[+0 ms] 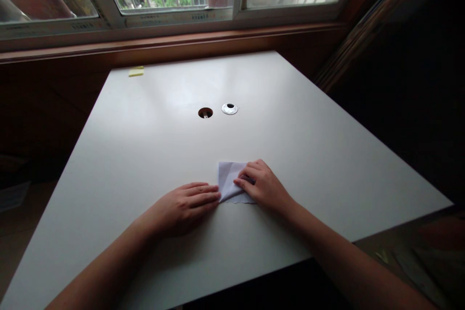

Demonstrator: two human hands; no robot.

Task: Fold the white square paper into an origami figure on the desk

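Observation:
A small folded piece of white paper (228,179) lies on the white table (145,145) near its front edge. My left hand (183,206) rests flat on the table, fingers stretched out together, their tips touching the paper's left edge. My right hand (259,185) lies on the paper's right part, its fingers bent and pressing down on the fold. Part of the paper is hidden under my right hand.
A round cable hole (205,113) and a loose white ring cap (229,108) sit mid-table. A yellow sticky pad (136,71) lies at the far left corner. A window with a wooden sill (174,43) runs behind; dark floor surrounds the table.

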